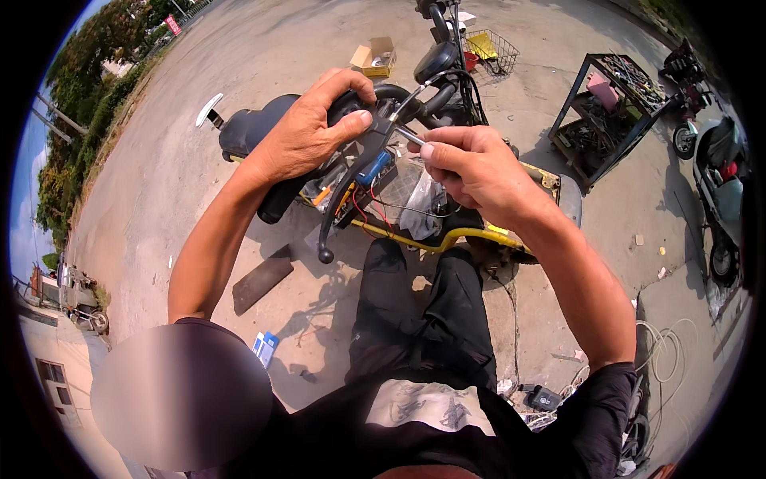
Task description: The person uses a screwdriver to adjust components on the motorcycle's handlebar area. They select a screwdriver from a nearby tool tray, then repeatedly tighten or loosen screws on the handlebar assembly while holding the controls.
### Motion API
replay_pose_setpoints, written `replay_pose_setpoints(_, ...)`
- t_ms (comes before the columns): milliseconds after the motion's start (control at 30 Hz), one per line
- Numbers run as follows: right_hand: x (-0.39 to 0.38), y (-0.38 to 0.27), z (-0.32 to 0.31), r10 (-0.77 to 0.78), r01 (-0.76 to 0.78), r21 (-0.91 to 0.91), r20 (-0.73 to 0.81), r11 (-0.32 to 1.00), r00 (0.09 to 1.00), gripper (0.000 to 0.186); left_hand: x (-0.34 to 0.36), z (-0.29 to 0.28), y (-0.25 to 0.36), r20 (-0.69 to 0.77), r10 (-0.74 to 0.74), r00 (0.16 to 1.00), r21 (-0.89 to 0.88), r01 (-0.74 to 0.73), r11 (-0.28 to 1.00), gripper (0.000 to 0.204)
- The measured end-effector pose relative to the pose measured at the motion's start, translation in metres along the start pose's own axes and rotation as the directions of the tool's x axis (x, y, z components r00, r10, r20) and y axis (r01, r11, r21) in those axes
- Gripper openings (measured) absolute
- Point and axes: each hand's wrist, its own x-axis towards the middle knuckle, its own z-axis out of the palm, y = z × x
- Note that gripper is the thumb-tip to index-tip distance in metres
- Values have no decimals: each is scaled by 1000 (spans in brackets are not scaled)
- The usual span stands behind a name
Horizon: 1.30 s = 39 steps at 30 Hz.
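Note:
In front of me stands a partly stripped electric scooter with a yellow frame (463,233). My left hand (307,132) is closed around the black handlebar (392,93) near the base of the brake lever (338,209), its thumb lying along the lever bracket. The lever's ball end points toward me, beside the black grip (274,204). My right hand (477,168) pinches a slim silver rod (408,135), perhaps a screwdriver shaft, whose far end meets the lever bracket; its other end is hidden in the fingers. Below, a blue cylinder (373,169) and red wires show in the open body.
An open cardboard box (375,57) and a wire basket (496,54) stand beyond the scooter. At right are a metal tool rack (590,120) and a parked scooter (718,191). A dark board (263,281) lies on the ground; white cable coils (666,351) lie lower right.

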Motion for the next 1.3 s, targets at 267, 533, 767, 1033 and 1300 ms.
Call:
replay_pose_setpoints(267, -13, 3, 20, -580, 441, -499, -159, 746, 799, 40, -5, -1, 0, -13, -40, 999, -32, 40, 999, 23)
replay_pose_setpoints(533, -18, 17, 27, -386, 357, -147, -364, 923, 848, 17, -2, 0, 4, -11, 0, 1000, -52, 0, 999, 23)
replay_pose_setpoints(767, -16, 29, 50, -420, 341, -249, -595, 907, 685, 31, -5, 0, 3, -17, -3, 1000, -66, 2, 998, 24)
replay_pose_setpoints(1033, -30, 20, 46, -584, 413, -438, -395, 798, 709, 23, -5, -2, 6, -24, 0, 1000, -54, -1, 999, 24)
replay_pose_setpoints(1300, -37, 7, 55, -239, 219, -102, -535, 970, 811, 32, -6, -3, 3, -25, 10, 1000, -22, -10, 1000, 24)
